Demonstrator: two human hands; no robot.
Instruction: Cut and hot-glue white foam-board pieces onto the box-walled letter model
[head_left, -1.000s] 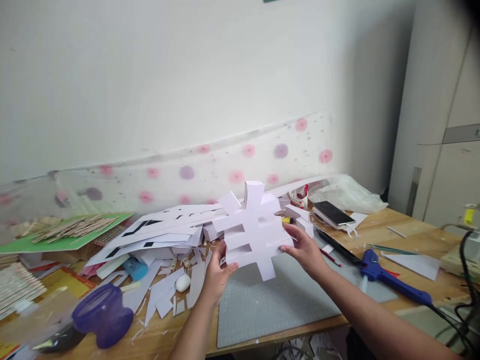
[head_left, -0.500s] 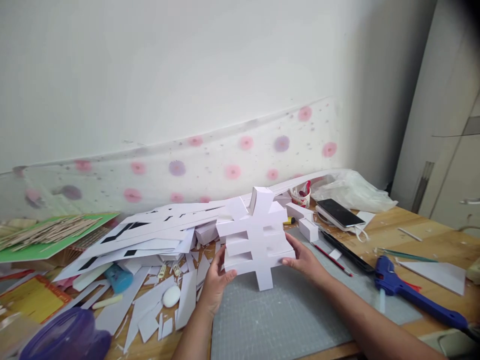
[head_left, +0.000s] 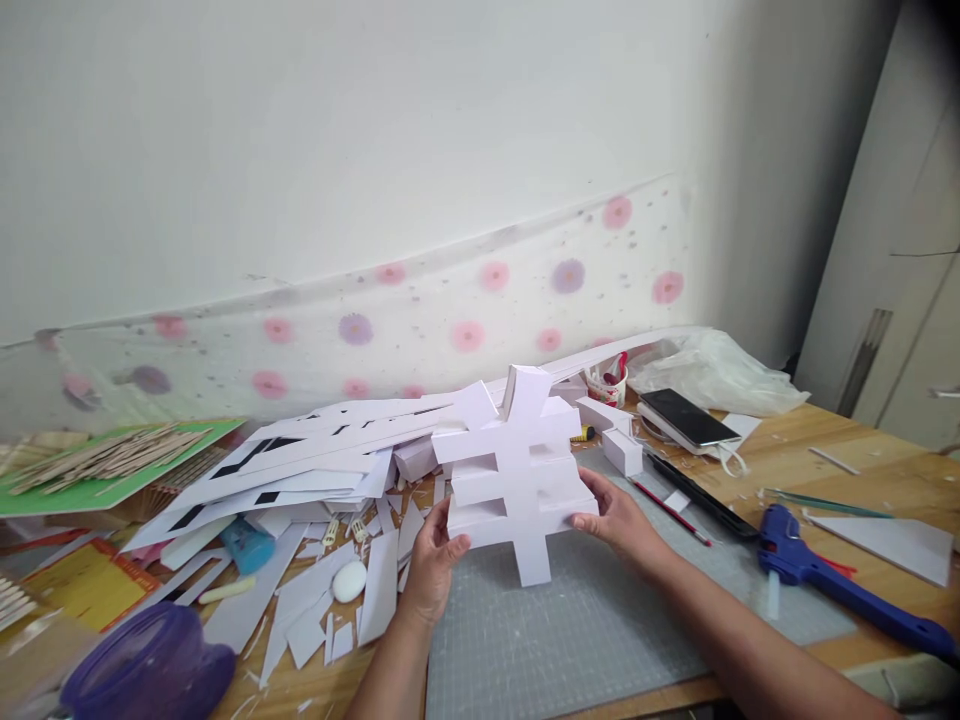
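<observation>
A white card model point(head_left: 517, 470), a thick upright post crossed by three bars with two slanting arms on top, stands before you between your two hands, above a grey cutting mat point(head_left: 555, 630). Your left hand point(head_left: 435, 560) has its grip closed on the left end of the lowest bar; your right hand point(head_left: 619, 520) has its grip closed on the right end of that same bar.

The model's back is turned away from you, and most of your fingers are hidden behind its ends. Whether its foot touches the mat is hard to tell. A small yellow item point(head_left: 583, 433) just past its right side is partly covered. At the near left, a purple container point(head_left: 150, 665) is cut off by the lower edge.

Both your forearms reach in from the near edge, the right one slanting more, with thumbs toward you at the model's front.

Farther out on the wooden table point(head_left: 787, 495), a heap of card sheets point(head_left: 315, 460) lies to the left; a red pencil point(head_left: 675, 515), a phone point(head_left: 690, 417) and a blue glue gun point(head_left: 825, 578) lie to the right.
</observation>
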